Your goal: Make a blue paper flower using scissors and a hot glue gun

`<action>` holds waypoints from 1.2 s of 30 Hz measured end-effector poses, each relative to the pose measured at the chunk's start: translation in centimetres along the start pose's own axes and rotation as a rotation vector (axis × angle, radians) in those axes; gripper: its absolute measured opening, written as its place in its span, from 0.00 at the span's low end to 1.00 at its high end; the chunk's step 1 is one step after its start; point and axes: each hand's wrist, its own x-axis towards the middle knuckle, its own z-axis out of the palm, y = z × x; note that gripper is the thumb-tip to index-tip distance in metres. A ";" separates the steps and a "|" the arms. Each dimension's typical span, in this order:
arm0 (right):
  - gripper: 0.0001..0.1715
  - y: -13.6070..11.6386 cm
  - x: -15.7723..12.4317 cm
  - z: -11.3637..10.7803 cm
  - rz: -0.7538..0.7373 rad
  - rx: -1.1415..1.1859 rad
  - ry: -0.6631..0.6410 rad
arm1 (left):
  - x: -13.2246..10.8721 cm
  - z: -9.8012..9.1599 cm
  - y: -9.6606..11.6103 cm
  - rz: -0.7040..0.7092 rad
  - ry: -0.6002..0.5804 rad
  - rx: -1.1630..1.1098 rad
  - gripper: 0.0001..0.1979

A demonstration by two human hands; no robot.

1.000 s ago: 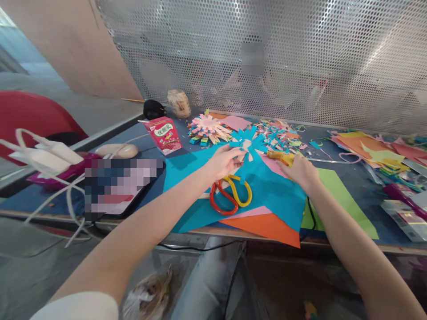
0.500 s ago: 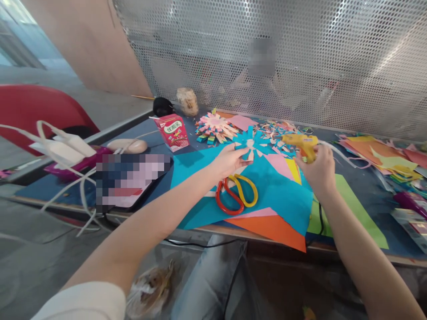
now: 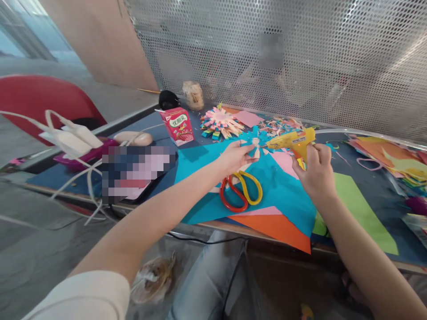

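From the head view, I'd worry about the glue gun: its nozzle points at the middle of the blue paper flower, near the left fingertips, so a slip could burn skin, if it's hot, or smear petals. The left hand pinches the flower's near-left side above the blue sheet. The right hand wraps the gun's handle; I can't tell whether the trigger is pressed.

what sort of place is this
Probably a paper-craft workspace: the right hand holds a yellow glue gun, large-handled scissors lie on coloured paper, and cut paper scraps are heaped behind.
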 end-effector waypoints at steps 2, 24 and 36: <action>0.19 0.0 0.0 0.0 0.004 -0.007 -0.012 | 0.0 0.0 0.0 -0.002 -0.001 0.009 0.12; 0.19 -0.7 -0.1 -0.7 -0.090 -0.135 0.011 | 0.6 -0.6 -0.1 0.040 0.014 -0.031 0.11; 0.20 -0.6 -0.4 -0.7 -0.035 -0.073 -0.056 | 0.6 -0.7 0.0 0.054 0.031 -0.061 0.12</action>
